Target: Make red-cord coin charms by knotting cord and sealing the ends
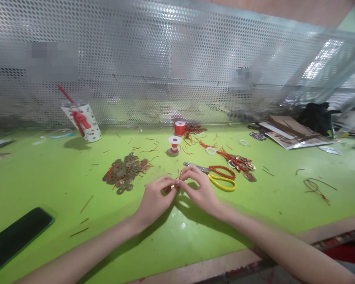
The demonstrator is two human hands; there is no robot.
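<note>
My left hand (159,194) and my right hand (199,187) meet over the middle of the green table, fingertips almost touching. Thumb and finger of the left pinch a small brass-coloured coin (173,186), mostly hidden by the fingers. A thin red cord (178,176) rises between the fingertips, and the right hand is closed on it in a pinch. Just beyond the right hand lie scissors (221,178) with one red and one yellow handle. A pile of brass coins with square holes (126,169) spreads to the left of my hands.
Two spools of red cord (174,146) stand further back. Coins tied with red cord (241,162) lie right of the scissors. A tilted patterned cup (88,124) stands back left, a dark phone-like slab (20,236) front left. Papers (296,134) lie back right, before a perforated metal screen (154,59).
</note>
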